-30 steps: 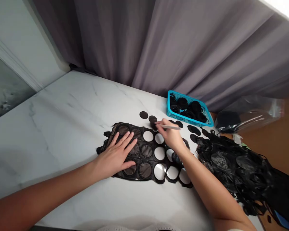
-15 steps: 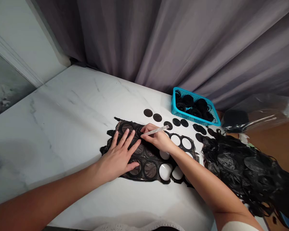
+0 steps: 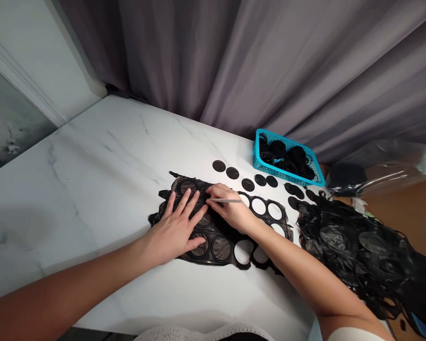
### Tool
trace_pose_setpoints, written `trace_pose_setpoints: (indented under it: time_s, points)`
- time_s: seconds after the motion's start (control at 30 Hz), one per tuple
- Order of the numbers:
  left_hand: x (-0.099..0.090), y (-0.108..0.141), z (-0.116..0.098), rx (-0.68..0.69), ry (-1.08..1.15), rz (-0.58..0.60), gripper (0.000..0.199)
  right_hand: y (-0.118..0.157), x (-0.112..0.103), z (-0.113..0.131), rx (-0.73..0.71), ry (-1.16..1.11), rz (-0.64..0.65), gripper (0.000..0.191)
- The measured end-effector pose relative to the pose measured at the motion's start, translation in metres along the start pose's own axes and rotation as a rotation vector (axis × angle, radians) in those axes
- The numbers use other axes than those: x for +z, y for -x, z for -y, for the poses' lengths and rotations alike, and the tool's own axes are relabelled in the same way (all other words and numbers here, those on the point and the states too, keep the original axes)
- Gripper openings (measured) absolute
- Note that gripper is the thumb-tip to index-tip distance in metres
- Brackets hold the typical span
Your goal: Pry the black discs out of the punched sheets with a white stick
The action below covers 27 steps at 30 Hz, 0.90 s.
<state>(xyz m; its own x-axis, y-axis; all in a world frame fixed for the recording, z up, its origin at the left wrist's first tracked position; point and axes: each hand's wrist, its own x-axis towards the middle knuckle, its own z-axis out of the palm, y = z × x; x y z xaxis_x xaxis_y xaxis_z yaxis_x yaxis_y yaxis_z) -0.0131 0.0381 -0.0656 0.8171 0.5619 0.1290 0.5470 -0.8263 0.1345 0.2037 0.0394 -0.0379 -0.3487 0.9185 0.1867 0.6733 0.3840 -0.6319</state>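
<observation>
A black rubbery sheet (image 3: 213, 230) moulded with rows of round rings lies on the white marbled table. Some rings still have dark centres; toward the right, round holes show the white table through. My left hand (image 3: 175, 227) presses flat on the sheet's left part, fingers spread. Closed around a slim, pale, flat tool (image 3: 225, 201), my right hand (image 3: 230, 203) rests over the upper middle of the sheet beside my left fingertips. The tool's tip is hidden by my fingers, so its exact kind cannot be told.
Loose black discs (image 3: 232, 173) lie in a line behind the sheet. A blue plastic basket (image 3: 289, 175) holds black rings at the back. On the right is a heap of black sheet scraps (image 3: 348, 246), with a clear plastic bag (image 3: 394, 166) behind it. A grey curtain (image 3: 199, 57) hangs behind the table.
My right hand has turned slightly, swinging the tool's rear end down from a slant to nearly level. My left hand stays in place on the sheet.
</observation>
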Motion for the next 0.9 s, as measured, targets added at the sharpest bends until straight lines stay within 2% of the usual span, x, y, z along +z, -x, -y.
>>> trace_pose_setpoints:
  time_s: [0.1,0.23,0.3,0.4,0.53,0.63,0.9]
  points:
    - [-0.001,-0.001,-0.002,-0.016,0.001,0.002,0.075,-0.002,-0.003,-0.014,0.025,0.213,-0.069,0.013]
    - [-0.005,0.001,0.001,-0.001,0.001,0.02,0.077,-0.017,-0.034,-0.05,0.267,0.363,-0.398,0.014]
    - [-0.008,0.004,0.006,0.008,-0.002,0.015,0.079,-0.027,-0.046,-0.055,0.28,0.313,-0.474,0.013]
    - [-0.013,0.014,0.017,-0.053,-0.053,-0.023,0.073,-0.038,-0.04,-0.039,0.157,0.095,-0.371,0.015]
    - [-0.014,0.027,0.026,-0.063,-0.086,-0.057,0.064,-0.049,-0.005,-0.004,0.011,-0.202,-0.077,0.017]
    - [-0.011,0.032,0.026,-0.069,-0.074,-0.073,0.061,-0.054,0.013,0.005,-0.026,-0.294,0.08,0.017]
    - [-0.011,0.034,0.022,-0.104,-0.073,-0.031,0.061,-0.057,0.012,-0.002,0.009,-0.361,0.169,0.019]
